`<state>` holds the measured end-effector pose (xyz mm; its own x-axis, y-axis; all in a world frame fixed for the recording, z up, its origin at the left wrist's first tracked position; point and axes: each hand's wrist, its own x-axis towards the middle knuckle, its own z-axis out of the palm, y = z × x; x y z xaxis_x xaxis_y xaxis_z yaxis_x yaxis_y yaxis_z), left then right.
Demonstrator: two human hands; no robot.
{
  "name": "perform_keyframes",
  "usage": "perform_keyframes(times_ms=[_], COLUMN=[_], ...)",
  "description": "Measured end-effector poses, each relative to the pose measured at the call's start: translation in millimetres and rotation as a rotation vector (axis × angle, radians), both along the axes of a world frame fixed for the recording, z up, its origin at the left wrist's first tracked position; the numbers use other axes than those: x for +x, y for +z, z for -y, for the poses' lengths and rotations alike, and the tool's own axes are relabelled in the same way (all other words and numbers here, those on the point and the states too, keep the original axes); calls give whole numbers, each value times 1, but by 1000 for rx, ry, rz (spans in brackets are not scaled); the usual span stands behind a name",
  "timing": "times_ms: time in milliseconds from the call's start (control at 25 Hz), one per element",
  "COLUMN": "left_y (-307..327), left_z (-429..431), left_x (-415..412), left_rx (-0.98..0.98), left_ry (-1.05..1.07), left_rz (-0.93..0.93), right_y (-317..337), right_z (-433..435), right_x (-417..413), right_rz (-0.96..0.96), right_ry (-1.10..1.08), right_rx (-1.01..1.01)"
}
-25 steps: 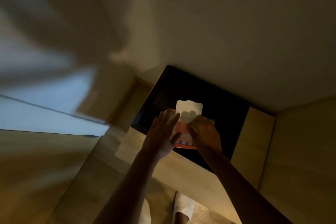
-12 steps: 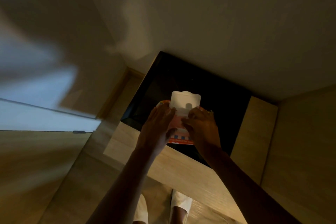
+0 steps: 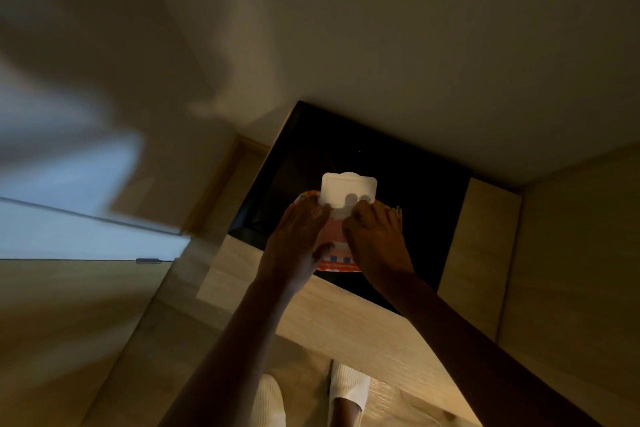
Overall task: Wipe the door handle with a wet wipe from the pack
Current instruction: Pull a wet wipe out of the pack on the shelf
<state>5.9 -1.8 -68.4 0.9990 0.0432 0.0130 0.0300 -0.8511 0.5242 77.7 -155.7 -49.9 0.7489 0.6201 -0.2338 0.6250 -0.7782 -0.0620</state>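
Observation:
A pink and orange wet wipe pack (image 3: 335, 236) lies on a black surface (image 3: 415, 191) set in a wooden counter. Its white lid flap (image 3: 348, 191) stands raised at the far end. My left hand (image 3: 298, 243) lies flat on the pack's left side and holds it down. My right hand (image 3: 375, 236) rests on the right side, fingers curled at the opening under the flap. No wipe shows outside the pack. No door handle can be made out in this dim view.
A wooden counter (image 3: 346, 315) runs along the near side of the black surface, with a wooden panel (image 3: 478, 239) at its right. A plain wall (image 3: 381, 45) rises behind. My two feet in white slippers (image 3: 348, 388) stand below. A blurred pale door or panel (image 3: 69, 218) is at left.
My left hand has come down from spread beside the pack to pressing flat on it. My right hand stays at the opening. The view has shifted slightly.

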Motion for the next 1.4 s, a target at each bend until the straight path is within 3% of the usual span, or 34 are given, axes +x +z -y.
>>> perform_keyframes(times_ms=[360,800,1400], left_y=[-3,-1,4], left_z=[0,-3,1], left_x=[2,1,4], left_rx=[-10,46,-1], left_ry=[4,-12,11], left_rz=[33,-16,-47], right_y=[1,-4,3], right_z=[7,1,-3], right_x=[4,2,2], right_rz=[21,46,29], right_ry=[23,64,-15], right_rx=[99,-19,23])
